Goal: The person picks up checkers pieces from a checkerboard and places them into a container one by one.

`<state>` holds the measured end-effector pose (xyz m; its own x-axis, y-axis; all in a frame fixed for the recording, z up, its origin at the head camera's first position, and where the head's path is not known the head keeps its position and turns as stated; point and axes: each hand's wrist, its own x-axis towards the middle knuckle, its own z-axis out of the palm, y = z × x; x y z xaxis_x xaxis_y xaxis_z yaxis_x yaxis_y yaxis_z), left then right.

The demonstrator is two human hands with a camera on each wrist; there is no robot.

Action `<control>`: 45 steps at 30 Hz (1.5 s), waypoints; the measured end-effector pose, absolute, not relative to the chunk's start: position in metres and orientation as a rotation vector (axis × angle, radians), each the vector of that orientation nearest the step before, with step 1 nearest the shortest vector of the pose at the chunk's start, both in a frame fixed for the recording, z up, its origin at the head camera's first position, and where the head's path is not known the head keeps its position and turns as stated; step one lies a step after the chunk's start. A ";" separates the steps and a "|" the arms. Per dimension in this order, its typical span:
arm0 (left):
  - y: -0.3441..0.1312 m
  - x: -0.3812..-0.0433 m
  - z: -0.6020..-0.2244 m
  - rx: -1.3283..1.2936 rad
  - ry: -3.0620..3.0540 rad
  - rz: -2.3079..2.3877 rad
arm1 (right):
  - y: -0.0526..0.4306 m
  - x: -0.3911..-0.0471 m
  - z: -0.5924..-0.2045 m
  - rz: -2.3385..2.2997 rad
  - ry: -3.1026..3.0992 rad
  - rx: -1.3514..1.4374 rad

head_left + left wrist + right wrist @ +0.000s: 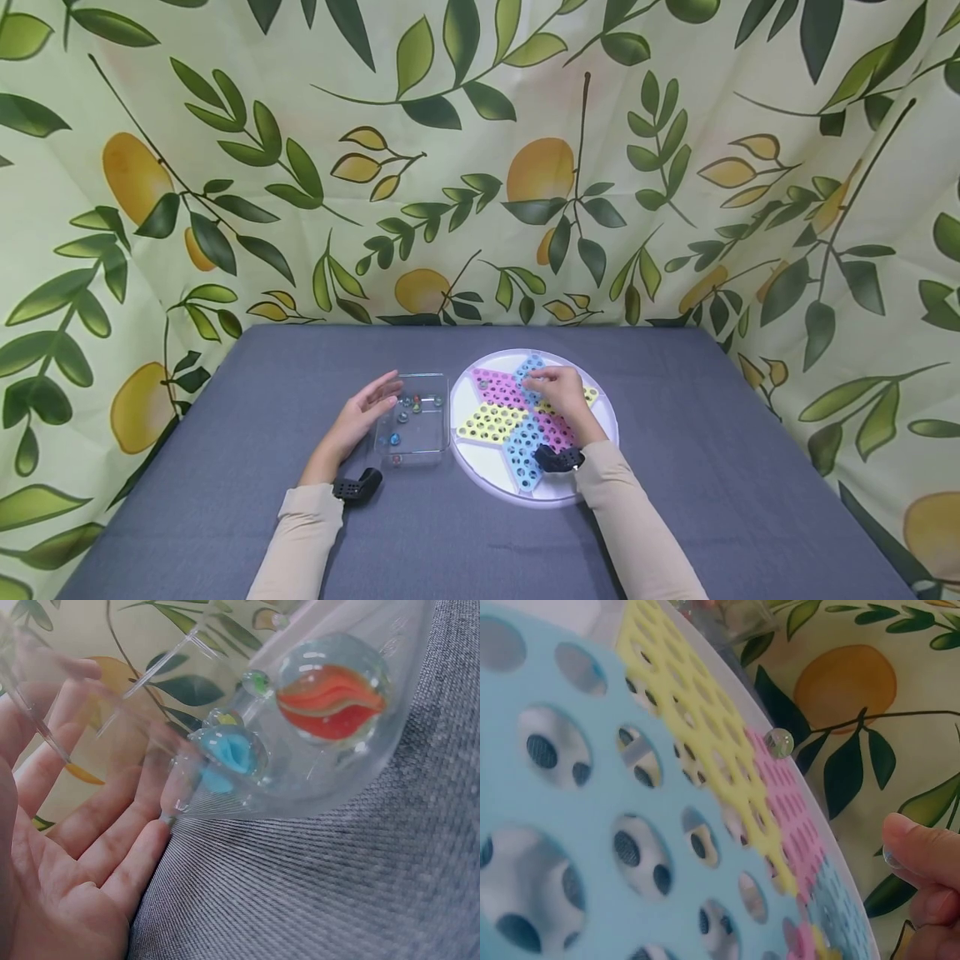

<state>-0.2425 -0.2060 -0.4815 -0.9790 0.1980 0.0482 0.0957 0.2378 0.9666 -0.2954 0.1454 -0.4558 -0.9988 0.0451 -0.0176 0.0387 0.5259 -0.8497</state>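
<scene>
Over the far blue section of a round Chinese checkers board (486,462), my right hand (564,392) pinches a clear marble (890,858) between thumb and fingers. Another clear marble (780,742) sits in a hole of the pink section. My left hand (360,421) lies along the left side of a clear plastic box (448,421), fingers extended and touching its wall. Inside the box are several glass marbles, including a blue-swirled one (229,759) and an orange-red one (331,703) close to the left wrist camera.
The box and board stand side by side on a grey cloth-covered table (300,367). Behind and at both sides hangs a curtain (465,150) printed with leaves and yellow fruit. Black wrist cameras sit on both wrists.
</scene>
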 end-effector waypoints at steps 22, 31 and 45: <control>-0.207 -0.244 -0.485 0.295 2.407 1.864 | 0.132 -0.284 -0.441 1.555 -2.660 -0.006; -0.208 -0.243 -0.485 0.282 2.402 1.867 | 0.124 -0.279 -0.435 1.599 -2.652 0.061; -0.206 -0.243 -0.484 0.280 2.386 1.878 | 0.112 -0.271 -0.424 1.595 -2.636 0.089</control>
